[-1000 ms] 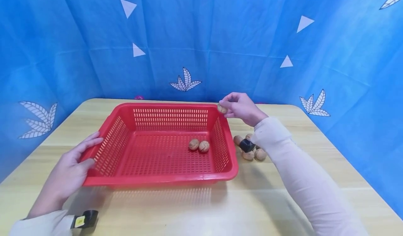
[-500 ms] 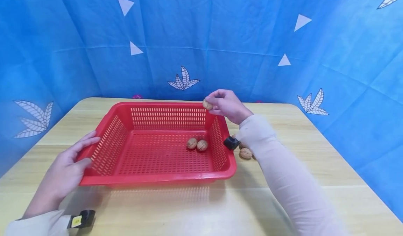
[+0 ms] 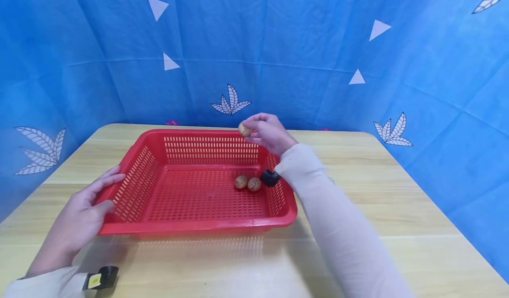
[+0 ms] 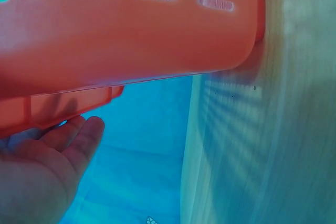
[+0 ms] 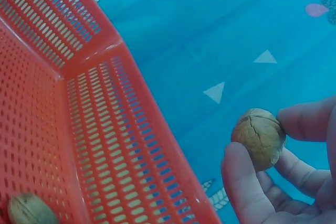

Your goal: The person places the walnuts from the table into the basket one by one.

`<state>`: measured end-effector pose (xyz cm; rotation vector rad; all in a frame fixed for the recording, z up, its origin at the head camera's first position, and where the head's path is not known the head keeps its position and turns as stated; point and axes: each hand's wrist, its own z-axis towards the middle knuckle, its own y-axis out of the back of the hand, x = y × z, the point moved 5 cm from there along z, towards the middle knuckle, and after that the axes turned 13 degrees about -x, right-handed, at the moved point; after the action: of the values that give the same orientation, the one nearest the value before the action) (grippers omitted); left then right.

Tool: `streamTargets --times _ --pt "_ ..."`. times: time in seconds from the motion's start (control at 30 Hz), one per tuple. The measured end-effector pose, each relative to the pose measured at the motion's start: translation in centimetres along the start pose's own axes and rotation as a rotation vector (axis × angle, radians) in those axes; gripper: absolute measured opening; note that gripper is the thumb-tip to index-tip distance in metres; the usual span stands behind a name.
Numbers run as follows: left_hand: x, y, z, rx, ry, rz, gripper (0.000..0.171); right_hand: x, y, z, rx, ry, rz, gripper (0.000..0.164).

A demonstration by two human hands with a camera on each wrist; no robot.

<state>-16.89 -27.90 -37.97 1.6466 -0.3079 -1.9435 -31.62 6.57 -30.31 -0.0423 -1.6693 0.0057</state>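
Observation:
A red plastic basket point(image 3: 199, 223) with slotted walls stands on the table. Its left rim is gripped by my left hand point(image 3: 77, 220); in the left wrist view that hand's fingers point(image 4: 84, 142) lie under the rim, outside the wall. My right hand point(image 3: 270, 132) pinches a cracked walnut point(image 3: 244, 129) between thumb and fingers, over the basket's back rim. The same walnut point(image 5: 258, 137) shows clearly in the right wrist view. Two more walnuts, one on the left point(image 3: 241, 182) and one on the right point(image 3: 254, 184), lie side by side on the basket floor.
The pale wooden table point(image 3: 389, 201) extends around the basket, and a blue patterned curtain point(image 3: 254, 46) hangs behind it. My right forearm point(image 3: 338, 218) crosses the basket's right side and covers the table area beside it.
My right hand has carried the walnut leftward, from the basket's back right corner along the back rim. The forearm now covers the loose walnuts on the table. My left hand keeps its hold.

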Motion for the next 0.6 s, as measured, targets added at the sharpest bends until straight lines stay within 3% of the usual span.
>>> streamTargets --times 0.1,0.2,0.6 --pt "0.4 0.0 0.1 -0.006 0.001 0.003 0.062 -0.6 -0.9 0.3 0.003 -0.011 -0.002 0.017" --pt "0.7 -0.1 0.1 -0.008 0.004 0.008 0.063 -1.5 -1.6 0.5 0.012 -0.006 -0.081 0.017" --pt "0.7 0.1 0.3 -0.006 -0.006 -0.009 0.061 -3.7 -2.4 0.3 0.038 0.12 -0.736 0.023"
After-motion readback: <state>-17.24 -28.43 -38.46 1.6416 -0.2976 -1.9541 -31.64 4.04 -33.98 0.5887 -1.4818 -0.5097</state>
